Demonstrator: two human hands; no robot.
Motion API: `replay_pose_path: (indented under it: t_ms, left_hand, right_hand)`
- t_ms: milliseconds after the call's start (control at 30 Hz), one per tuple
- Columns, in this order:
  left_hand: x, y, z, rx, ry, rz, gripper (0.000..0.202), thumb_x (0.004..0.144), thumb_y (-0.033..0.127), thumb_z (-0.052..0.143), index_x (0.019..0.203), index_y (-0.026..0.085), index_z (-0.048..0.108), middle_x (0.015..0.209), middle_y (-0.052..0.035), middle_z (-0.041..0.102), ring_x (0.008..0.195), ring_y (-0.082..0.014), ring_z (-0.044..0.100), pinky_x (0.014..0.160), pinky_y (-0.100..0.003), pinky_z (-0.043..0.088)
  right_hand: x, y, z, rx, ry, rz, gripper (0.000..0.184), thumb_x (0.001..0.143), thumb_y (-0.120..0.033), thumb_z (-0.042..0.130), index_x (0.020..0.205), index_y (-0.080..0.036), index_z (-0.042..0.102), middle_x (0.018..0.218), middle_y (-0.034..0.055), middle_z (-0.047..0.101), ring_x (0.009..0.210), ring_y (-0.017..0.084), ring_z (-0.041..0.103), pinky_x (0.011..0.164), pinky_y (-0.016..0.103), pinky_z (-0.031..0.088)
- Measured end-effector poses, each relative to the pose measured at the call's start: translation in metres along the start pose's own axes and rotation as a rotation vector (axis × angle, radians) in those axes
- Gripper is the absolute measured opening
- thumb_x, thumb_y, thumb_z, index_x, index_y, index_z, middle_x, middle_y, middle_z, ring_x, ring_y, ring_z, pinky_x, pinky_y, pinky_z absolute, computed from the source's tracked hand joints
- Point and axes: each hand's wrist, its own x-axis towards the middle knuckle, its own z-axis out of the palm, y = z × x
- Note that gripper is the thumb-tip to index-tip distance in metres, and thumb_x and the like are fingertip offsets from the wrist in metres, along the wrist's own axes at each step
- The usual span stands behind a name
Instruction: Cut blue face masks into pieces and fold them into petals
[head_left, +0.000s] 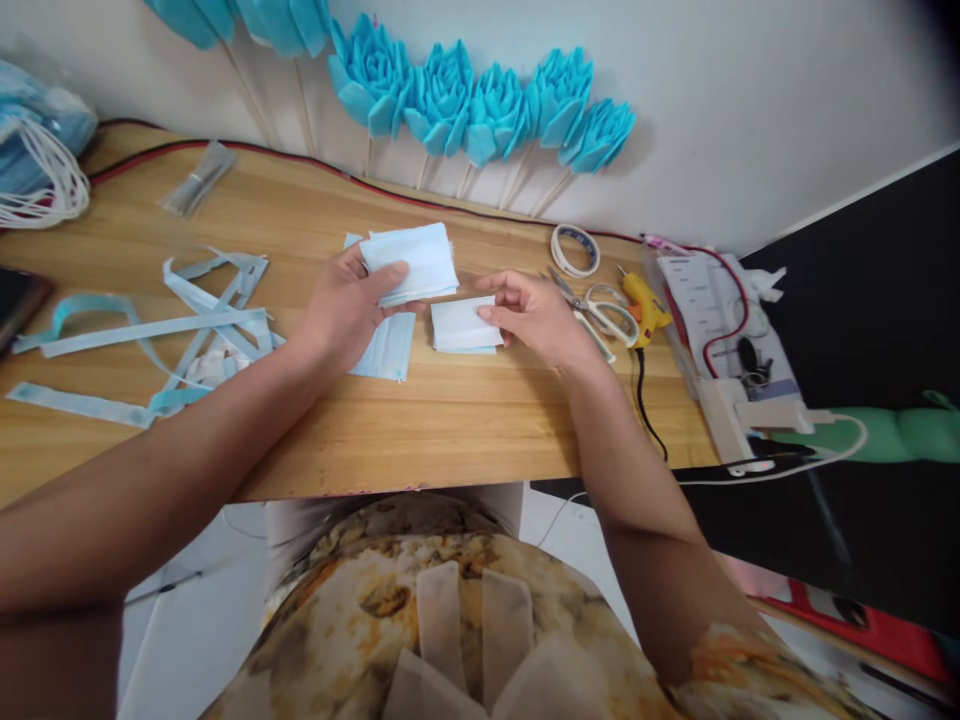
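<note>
My left hand (pixel 349 305) is closed around a small stack of pale blue fabric rectangles (pixel 420 258), its thumb pressed on top. Below that stack, a larger pale blue fabric sheet (pixel 386 348) lies on the wooden table (pixel 450 420), partly covered by the hand. To the right, my right hand (pixel 532 315) has its thumb and fingers closed on the edge of a second, smaller bundle of pale blue fabric pieces (pixel 463 325). That bundle is low over the table or resting on it; I cannot tell which.
Cut blue strips (pixel 157 333) lie tangled at the left. Right of my right hand are a tape roll (pixel 575 250), scissors (pixel 611 315) and a yellow glue gun (pixel 643 308). Several blue fabric flowers (pixel 442 95) on sticks lean against the wall. A power strip (pixel 724 420) sits at the right edge.
</note>
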Motion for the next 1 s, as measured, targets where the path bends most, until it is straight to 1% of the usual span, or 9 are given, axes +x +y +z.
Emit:
replay_pose_path:
  t_ms: [67,167,233,333,400,500,633,900,1000]
  left_hand:
    - [0.000,-0.001,-0.001,0.009,-0.014,0.006,0.026,0.076,0.026,0.083,0.097,0.019,0.069,0.102,-0.0060,0.078,0.098,-0.0235,0.074,0.071,-0.029,0.063]
    - [0.000,-0.002,0.000,0.016,-0.030,0.006,0.027,0.076,0.025,0.082,0.098,0.017,0.069,0.099,-0.0069,0.078,0.093,-0.0231,0.075,0.070,-0.029,0.063]
    - [0.000,-0.002,0.002,0.025,-0.037,0.003,0.024,0.076,0.023,0.080,0.096,0.017,0.068,0.097,-0.0070,0.078,0.089,-0.0222,0.075,0.070,-0.030,0.064]
    - [-0.003,-0.005,0.005,0.085,-0.059,-0.003,0.023,0.076,0.023,0.079,0.096,0.017,0.068,0.094,-0.0060,0.078,0.083,-0.0205,0.075,0.067,-0.029,0.063]
    - [-0.006,-0.006,0.008,0.152,-0.091,-0.007,0.027,0.078,0.023,0.079,0.102,0.018,0.069,0.095,-0.0053,0.078,0.082,-0.0195,0.074,0.067,-0.029,0.062]
    - [-0.010,-0.007,0.010,0.257,-0.145,0.001,0.033,0.079,0.025,0.079,0.110,0.017,0.071,0.098,-0.0054,0.078,0.085,-0.0194,0.074,0.072,-0.030,0.062]
    - [-0.014,-0.003,0.011,0.363,-0.194,0.012,0.037,0.081,0.029,0.079,0.114,0.014,0.072,0.106,-0.0072,0.078,0.095,-0.0215,0.073,0.083,-0.034,0.062]
    - [-0.014,-0.003,0.010,0.394,-0.229,0.009,0.042,0.081,0.032,0.080,0.119,0.016,0.073,0.117,-0.0078,0.078,0.110,-0.0247,0.071,0.096,-0.038,0.058]
    - [-0.013,-0.005,0.009,0.378,-0.257,0.019,0.044,0.080,0.034,0.081,0.120,0.017,0.073,0.121,-0.0083,0.077,0.112,-0.0242,0.070,0.100,-0.038,0.055]
  right_hand:
    - [-0.002,-0.003,0.000,-0.089,0.010,-0.027,0.032,0.082,-0.034,0.075,0.111,-0.021,0.069,0.080,-0.0019,0.068,0.058,0.010,0.053,0.052,0.024,0.045]
    - [-0.003,-0.006,-0.001,-0.284,0.065,-0.118,0.027,0.082,-0.033,0.075,0.106,-0.020,0.072,0.092,0.0016,0.073,0.072,0.013,0.060,0.067,0.029,0.051]
    - [-0.003,-0.008,-0.001,-0.384,0.173,-0.196,0.023,0.085,-0.030,0.071,0.105,-0.021,0.073,0.098,0.0026,0.074,0.082,0.016,0.063,0.076,0.033,0.053]
    - [-0.005,-0.011,0.003,-0.421,0.353,-0.348,0.022,0.093,-0.031,0.062,0.112,-0.024,0.070,0.109,0.0039,0.073,0.095,0.019,0.065,0.081,0.035,0.055]
    - [-0.008,-0.014,0.008,-0.437,0.402,-0.458,0.025,0.097,-0.037,0.058,0.117,-0.026,0.069,0.115,0.0051,0.072,0.104,0.022,0.065,0.083,0.038,0.056]
    - [-0.011,-0.019,0.015,-0.514,0.381,-0.577,0.028,0.098,-0.043,0.059,0.120,-0.029,0.068,0.121,0.0069,0.070,0.115,0.027,0.063,0.093,0.046,0.056]
    - [-0.011,-0.018,0.018,-0.605,0.328,-0.646,0.025,0.096,-0.042,0.063,0.117,-0.030,0.070,0.123,0.0067,0.070,0.119,0.030,0.061,0.107,0.056,0.048]
    - [-0.008,-0.014,0.019,-0.635,0.354,-0.666,0.013,0.096,-0.038,0.066,0.099,-0.027,0.070,0.116,0.0055,0.072,0.113,0.028,0.063,0.103,0.051,0.049]
    - [-0.008,-0.015,0.021,-0.624,0.357,-0.653,0.014,0.096,-0.038,0.067,0.090,-0.026,0.069,0.111,0.0045,0.074,0.108,0.026,0.065,0.100,0.048,0.050]
